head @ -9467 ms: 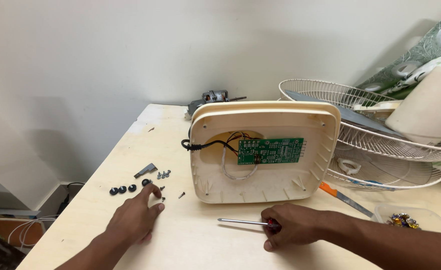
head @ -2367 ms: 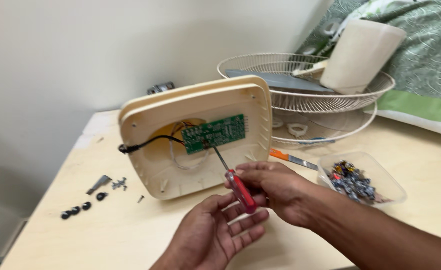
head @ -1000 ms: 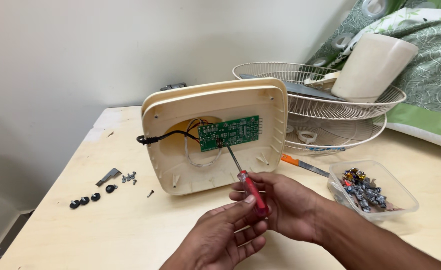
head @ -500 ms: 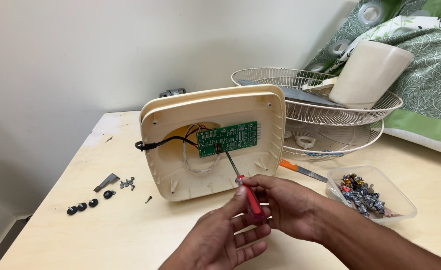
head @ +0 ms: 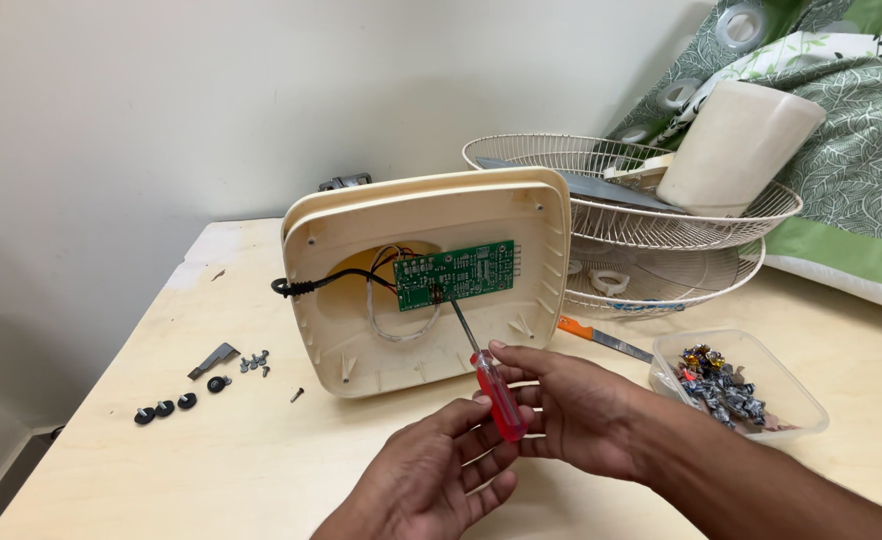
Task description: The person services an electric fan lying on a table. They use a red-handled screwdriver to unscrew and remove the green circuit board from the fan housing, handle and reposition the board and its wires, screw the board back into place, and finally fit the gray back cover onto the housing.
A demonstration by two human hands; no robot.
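Nearest the camera, the left hand (head: 431, 475) lies palm up with its fingers loosely spread, their tips against the red handle of the screwdriver (head: 488, 380); its wrist is cut off by the bottom edge. The right hand (head: 571, 410) is wrapped around that handle from the right, thumb along the top, and its forearm runs out of the lower right corner. How much of the handle the left fingers actually grip is hard to tell, since they overlap the right hand.

The screwdriver's shaft slants up and left, its tip on the lower edge of the green circuit board (head: 455, 273). The board sits inside the cream plastic housing (head: 426, 280), which stands tilted on the wooden table (head: 241, 450). A black cable (head: 306, 285) enters the housing at its left wall.

To the left lie small black caps (head: 176, 400), loose screws (head: 254, 362) and a grey metal clip (head: 213, 358). To the right a clear tub (head: 736, 385) holds small parts, probably wrapped, too small to make out. An orange-handled tool (head: 601, 338) lies behind the hands, partly hidden.

Farther back, wire fan grilles (head: 651, 215) are stacked.

Compared with half a second ago, hands and screwdriver keep the same hold; only the view has shifted slightly.
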